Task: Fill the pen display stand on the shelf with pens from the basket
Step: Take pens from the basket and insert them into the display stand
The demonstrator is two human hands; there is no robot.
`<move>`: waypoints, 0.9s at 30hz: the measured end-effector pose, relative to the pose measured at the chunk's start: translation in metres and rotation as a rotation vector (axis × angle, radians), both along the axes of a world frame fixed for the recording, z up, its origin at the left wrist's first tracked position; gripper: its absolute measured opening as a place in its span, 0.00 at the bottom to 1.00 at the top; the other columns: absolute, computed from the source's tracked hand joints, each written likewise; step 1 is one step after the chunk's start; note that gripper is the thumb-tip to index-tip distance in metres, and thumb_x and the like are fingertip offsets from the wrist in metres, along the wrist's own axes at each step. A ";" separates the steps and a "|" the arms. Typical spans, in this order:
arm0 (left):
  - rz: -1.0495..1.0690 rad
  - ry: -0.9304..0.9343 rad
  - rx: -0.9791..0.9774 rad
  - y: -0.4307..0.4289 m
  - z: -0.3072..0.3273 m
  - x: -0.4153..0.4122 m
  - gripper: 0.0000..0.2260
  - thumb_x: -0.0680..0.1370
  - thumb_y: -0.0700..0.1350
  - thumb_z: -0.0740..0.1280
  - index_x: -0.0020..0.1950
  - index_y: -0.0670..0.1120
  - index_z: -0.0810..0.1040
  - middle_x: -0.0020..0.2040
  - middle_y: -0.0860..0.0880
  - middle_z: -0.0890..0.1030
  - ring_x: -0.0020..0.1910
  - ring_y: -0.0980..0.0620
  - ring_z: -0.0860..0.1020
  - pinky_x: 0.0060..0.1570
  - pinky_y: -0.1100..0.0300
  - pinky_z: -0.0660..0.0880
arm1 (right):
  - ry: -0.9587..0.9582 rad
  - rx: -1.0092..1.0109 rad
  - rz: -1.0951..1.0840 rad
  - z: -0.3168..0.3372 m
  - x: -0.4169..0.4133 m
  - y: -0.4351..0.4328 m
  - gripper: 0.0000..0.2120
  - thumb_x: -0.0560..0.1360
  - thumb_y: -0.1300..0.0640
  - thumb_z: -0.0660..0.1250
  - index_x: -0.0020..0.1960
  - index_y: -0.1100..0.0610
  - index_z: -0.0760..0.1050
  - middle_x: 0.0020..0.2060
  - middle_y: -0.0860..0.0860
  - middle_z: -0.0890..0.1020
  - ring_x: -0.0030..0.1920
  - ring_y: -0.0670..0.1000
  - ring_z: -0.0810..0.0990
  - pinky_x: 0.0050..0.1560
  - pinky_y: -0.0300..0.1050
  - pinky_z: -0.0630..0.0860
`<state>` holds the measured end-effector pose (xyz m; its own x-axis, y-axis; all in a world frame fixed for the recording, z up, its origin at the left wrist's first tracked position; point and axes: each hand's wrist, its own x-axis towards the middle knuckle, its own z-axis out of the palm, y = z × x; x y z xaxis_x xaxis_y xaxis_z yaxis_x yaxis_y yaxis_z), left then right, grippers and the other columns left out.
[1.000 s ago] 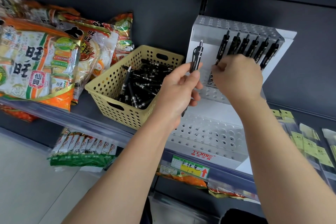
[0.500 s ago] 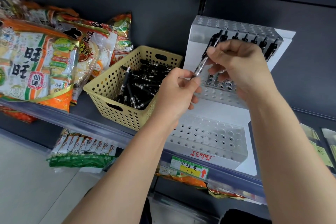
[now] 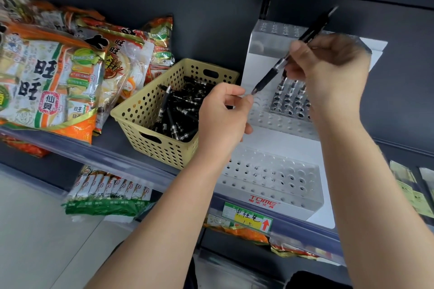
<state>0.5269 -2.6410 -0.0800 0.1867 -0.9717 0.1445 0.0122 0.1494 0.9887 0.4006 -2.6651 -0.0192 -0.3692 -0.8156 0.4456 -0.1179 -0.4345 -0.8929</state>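
The right hand pinches a black pen by its middle, fingers curled round the barrel. The pen slants, tip down to the left and cap end up past the stand's top tier. The left hand sits just below with fingers curled, one fingertip right at the pen's tip; whether it grips the tip I cannot tell. Behind the right hand, a few pens stand in the holes of the white stand, whose lower tier shows bare holes. Just left of the stand, on the same shelf, is the yellow basket of loose pens, with snack bags beyond it.
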 end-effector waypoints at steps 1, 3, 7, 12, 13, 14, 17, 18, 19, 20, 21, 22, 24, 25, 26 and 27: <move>0.010 -0.004 -0.003 -0.001 0.000 0.000 0.02 0.77 0.41 0.67 0.48 0.47 0.76 0.44 0.50 0.79 0.23 0.53 0.74 0.21 0.65 0.66 | 0.029 -0.039 -0.037 0.000 0.000 0.000 0.09 0.71 0.61 0.73 0.40 0.58 0.73 0.29 0.52 0.81 0.28 0.50 0.79 0.32 0.47 0.79; 0.012 -0.009 -0.002 -0.001 0.000 0.000 0.02 0.77 0.41 0.67 0.46 0.48 0.76 0.42 0.50 0.79 0.25 0.54 0.73 0.21 0.67 0.66 | 0.129 -0.095 -0.121 -0.002 0.000 -0.002 0.10 0.70 0.57 0.73 0.37 0.53 0.72 0.32 0.53 0.82 0.31 0.52 0.81 0.36 0.51 0.81; -0.001 -0.037 -0.014 -0.002 0.000 0.001 0.03 0.77 0.40 0.67 0.45 0.48 0.77 0.41 0.50 0.79 0.26 0.55 0.73 0.23 0.67 0.67 | 0.306 -0.142 -0.235 -0.011 0.003 -0.008 0.07 0.70 0.54 0.72 0.39 0.53 0.74 0.34 0.50 0.82 0.34 0.50 0.81 0.38 0.49 0.79; 0.033 -0.129 -0.074 -0.005 -0.004 0.003 0.05 0.76 0.42 0.68 0.43 0.52 0.78 0.39 0.55 0.79 0.34 0.53 0.76 0.35 0.56 0.73 | 0.418 -0.132 -0.313 -0.020 0.006 -0.012 0.08 0.71 0.53 0.72 0.42 0.58 0.77 0.33 0.46 0.80 0.34 0.46 0.80 0.38 0.44 0.78; 0.044 -0.151 -0.084 -0.006 -0.004 0.004 0.05 0.76 0.42 0.68 0.42 0.52 0.78 0.39 0.56 0.79 0.34 0.53 0.76 0.38 0.54 0.76 | 0.430 -0.125 -0.321 -0.021 0.007 -0.013 0.08 0.71 0.53 0.72 0.42 0.57 0.77 0.33 0.45 0.80 0.34 0.47 0.80 0.38 0.43 0.78; 0.056 -0.171 -0.092 -0.006 -0.004 0.005 0.06 0.76 0.42 0.68 0.42 0.53 0.78 0.39 0.56 0.79 0.34 0.53 0.76 0.41 0.52 0.78 | 0.447 -0.121 -0.332 -0.022 0.007 -0.014 0.08 0.70 0.53 0.72 0.43 0.57 0.78 0.33 0.45 0.79 0.34 0.47 0.80 0.38 0.42 0.77; 0.091 -0.229 -0.118 -0.007 -0.003 0.011 0.07 0.76 0.42 0.68 0.41 0.54 0.76 0.39 0.56 0.79 0.35 0.52 0.77 0.44 0.48 0.79 | 0.526 -0.092 -0.363 -0.023 0.006 -0.015 0.09 0.70 0.52 0.72 0.42 0.57 0.79 0.32 0.45 0.78 0.35 0.48 0.79 0.39 0.41 0.75; 0.100 -0.249 -0.122 -0.008 -0.003 0.012 0.07 0.76 0.42 0.68 0.41 0.54 0.76 0.39 0.56 0.79 0.35 0.51 0.78 0.44 0.48 0.79 | 0.556 -0.071 -0.369 -0.023 0.005 -0.015 0.09 0.70 0.51 0.72 0.42 0.57 0.80 0.32 0.45 0.78 0.35 0.48 0.78 0.39 0.41 0.74; 0.105 -0.266 -0.122 -0.009 -0.004 0.014 0.06 0.76 0.42 0.68 0.42 0.54 0.77 0.39 0.55 0.79 0.36 0.51 0.78 0.44 0.48 0.79 | 0.589 -0.049 -0.374 -0.023 0.004 -0.016 0.09 0.70 0.51 0.72 0.42 0.57 0.80 0.31 0.45 0.78 0.35 0.48 0.78 0.38 0.41 0.73; 0.110 -0.280 -0.120 -0.009 -0.004 0.015 0.06 0.76 0.43 0.68 0.43 0.53 0.77 0.39 0.55 0.79 0.36 0.51 0.78 0.44 0.47 0.79 | 0.626 -0.028 -0.376 -0.024 0.004 -0.017 0.10 0.71 0.50 0.72 0.41 0.57 0.80 0.31 0.46 0.78 0.34 0.49 0.78 0.38 0.41 0.72; 0.114 -0.291 -0.118 -0.010 -0.005 0.016 0.05 0.76 0.43 0.68 0.43 0.53 0.77 0.40 0.55 0.79 0.37 0.50 0.79 0.44 0.47 0.79 | 0.663 -0.011 -0.375 -0.025 0.004 -0.017 0.10 0.71 0.50 0.71 0.40 0.58 0.80 0.30 0.47 0.78 0.34 0.50 0.78 0.38 0.41 0.72; 0.118 -0.299 -0.115 -0.010 -0.005 0.017 0.05 0.76 0.43 0.68 0.43 0.53 0.77 0.40 0.55 0.79 0.37 0.50 0.79 0.43 0.47 0.79 | 0.700 0.006 -0.373 -0.026 0.004 -0.018 0.11 0.71 0.50 0.71 0.38 0.58 0.80 0.30 0.49 0.79 0.34 0.52 0.78 0.38 0.42 0.72; 0.123 -0.313 -0.106 -0.010 -0.006 0.018 0.04 0.76 0.43 0.68 0.44 0.53 0.77 0.40 0.55 0.79 0.37 0.50 0.79 0.42 0.47 0.79 | 0.766 0.037 -0.373 -0.027 0.003 -0.020 0.13 0.71 0.50 0.71 0.36 0.59 0.79 0.31 0.53 0.81 0.34 0.55 0.78 0.36 0.43 0.71; 0.123 -0.320 -0.101 -0.010 -0.006 0.019 0.04 0.76 0.43 0.68 0.44 0.52 0.77 0.40 0.55 0.79 0.37 0.50 0.79 0.42 0.48 0.79 | 0.791 0.049 -0.379 -0.028 0.003 -0.021 0.15 0.72 0.50 0.70 0.35 0.61 0.78 0.30 0.55 0.81 0.33 0.56 0.78 0.35 0.42 0.70; 0.122 -0.327 -0.098 -0.010 -0.006 0.020 0.04 0.76 0.43 0.68 0.44 0.52 0.77 0.40 0.55 0.79 0.37 0.50 0.79 0.42 0.48 0.79 | 0.812 0.057 -0.388 -0.027 0.002 -0.022 0.16 0.72 0.50 0.70 0.34 0.63 0.77 0.29 0.56 0.80 0.32 0.58 0.77 0.34 0.42 0.68; 0.121 -0.335 -0.096 -0.010 -0.006 0.020 0.03 0.76 0.43 0.67 0.45 0.52 0.77 0.40 0.55 0.79 0.36 0.51 0.79 0.42 0.49 0.79 | 0.828 0.059 -0.398 -0.027 0.002 -0.022 0.17 0.72 0.50 0.69 0.34 0.64 0.76 0.29 0.58 0.79 0.31 0.58 0.77 0.33 0.42 0.68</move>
<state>0.5471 -2.6512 -0.0864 0.2264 -0.9246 0.3063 -0.3335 0.2219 0.9163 0.4028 -2.6876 -0.0458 -0.2090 -0.7267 0.6544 -0.8606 -0.1812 -0.4760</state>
